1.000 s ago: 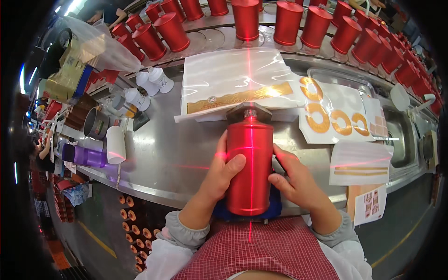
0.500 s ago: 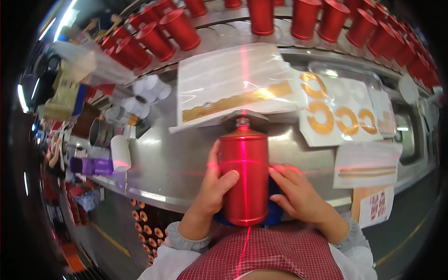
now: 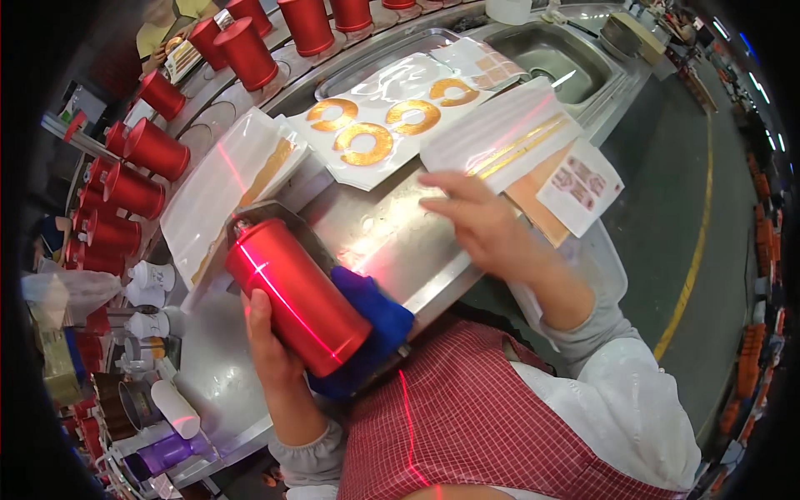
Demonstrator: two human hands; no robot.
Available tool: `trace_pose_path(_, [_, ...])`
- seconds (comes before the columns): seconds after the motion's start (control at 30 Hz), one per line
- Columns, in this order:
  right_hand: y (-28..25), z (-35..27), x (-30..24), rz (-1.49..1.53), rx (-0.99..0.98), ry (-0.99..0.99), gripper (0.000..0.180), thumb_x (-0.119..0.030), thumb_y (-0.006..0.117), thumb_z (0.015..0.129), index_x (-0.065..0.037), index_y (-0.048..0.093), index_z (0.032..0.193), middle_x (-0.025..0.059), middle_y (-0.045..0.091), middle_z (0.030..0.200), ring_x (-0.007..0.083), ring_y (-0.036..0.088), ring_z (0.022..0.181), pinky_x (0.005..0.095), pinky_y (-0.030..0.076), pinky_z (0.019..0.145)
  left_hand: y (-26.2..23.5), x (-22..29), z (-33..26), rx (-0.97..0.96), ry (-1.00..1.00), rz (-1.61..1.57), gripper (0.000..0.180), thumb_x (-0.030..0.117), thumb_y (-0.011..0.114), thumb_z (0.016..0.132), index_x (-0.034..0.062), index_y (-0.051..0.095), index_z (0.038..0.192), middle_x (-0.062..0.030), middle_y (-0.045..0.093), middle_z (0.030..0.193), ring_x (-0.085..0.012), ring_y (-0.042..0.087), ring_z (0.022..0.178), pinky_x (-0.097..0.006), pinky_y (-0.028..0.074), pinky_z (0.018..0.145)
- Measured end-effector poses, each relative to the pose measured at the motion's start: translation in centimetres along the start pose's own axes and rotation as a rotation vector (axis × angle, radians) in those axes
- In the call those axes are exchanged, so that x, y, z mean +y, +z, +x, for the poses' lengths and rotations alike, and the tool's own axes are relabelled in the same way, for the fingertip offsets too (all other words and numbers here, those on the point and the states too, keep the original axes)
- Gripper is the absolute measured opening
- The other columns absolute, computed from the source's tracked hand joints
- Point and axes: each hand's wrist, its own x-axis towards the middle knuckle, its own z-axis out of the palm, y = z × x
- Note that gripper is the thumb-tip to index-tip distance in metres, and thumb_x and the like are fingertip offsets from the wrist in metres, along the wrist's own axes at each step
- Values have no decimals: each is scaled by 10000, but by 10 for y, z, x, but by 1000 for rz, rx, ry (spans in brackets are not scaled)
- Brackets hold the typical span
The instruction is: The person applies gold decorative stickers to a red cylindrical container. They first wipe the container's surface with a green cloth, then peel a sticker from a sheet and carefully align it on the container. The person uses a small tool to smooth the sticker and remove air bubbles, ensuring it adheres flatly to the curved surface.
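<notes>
A red metal can point(image 3: 296, 296) is held lying on its side at the centre left of the frame, its capped end pointing to the upper left. It is gripped from below by the left hand point(image 3: 268, 346), whose fingers are wrapped around its lower side. The can's lower end is rested on a blue cloth point(image 3: 375, 321) at the near edge of the steel counter point(image 3: 392, 233). A thin red light line is seen running along the can's side.

The right hand point(image 3: 479, 221) is stretched out to the right of centre, open, with fingers spread flat over the counter. Its fingertips are placed at the edge of a white sheet with gold strips point(image 3: 504, 137); whether the sheet is touched cannot be told.

Above the can, in the upper middle, a clear sheet of gold rings point(image 3: 375, 133) is laid out. To the upper left, another plastic sheet with a gold band point(image 3: 225, 187) is spread. A small sheet of pink labels point(image 3: 581, 185) is seen at the right. Rows of further red cans point(image 3: 154, 150) are lined along the upper left rim.
</notes>
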Motion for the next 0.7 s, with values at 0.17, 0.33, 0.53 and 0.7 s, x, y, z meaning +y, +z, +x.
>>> trace_pose_path(0.17, [-81,-13,59,-375,17,108,369,99,559,766,-24,656,1099,157,570,1246,328,544,1151,375,464,959,5,-1,-4,39,-14,-16,510,368,530,969,41,409,1341,-124,565,1210,-219,597,1059,-362,502,922])
trace_pose_path(0.33, [-156,-30,135,-506,-15,308,301,76,565,786,-31,692,1037,149,596,1150,316,577,1074,383,482,917,11,2,-9,140,-50,3,549,409,483,983,15,419,1359,-141,559,1270,-247,588,1105,-383,489,947])
trace_pose_path(0.53, [-164,-38,151,-515,-269,371,285,17,574,864,-77,675,1114,107,535,1240,274,550,1113,345,458,937,13,4,-15,136,-59,-15,611,459,433,996,2,380,1398,-171,525,1333,-280,570,1161,-406,476,986])
trace_pose_path(0.7, [-129,-35,130,-596,-333,431,322,28,584,834,-93,682,1115,110,526,1275,285,518,1167,365,441,975,16,6,-14,155,-51,50,622,474,437,990,1,385,1390,-171,534,1314,-284,579,1138,-409,488,968])
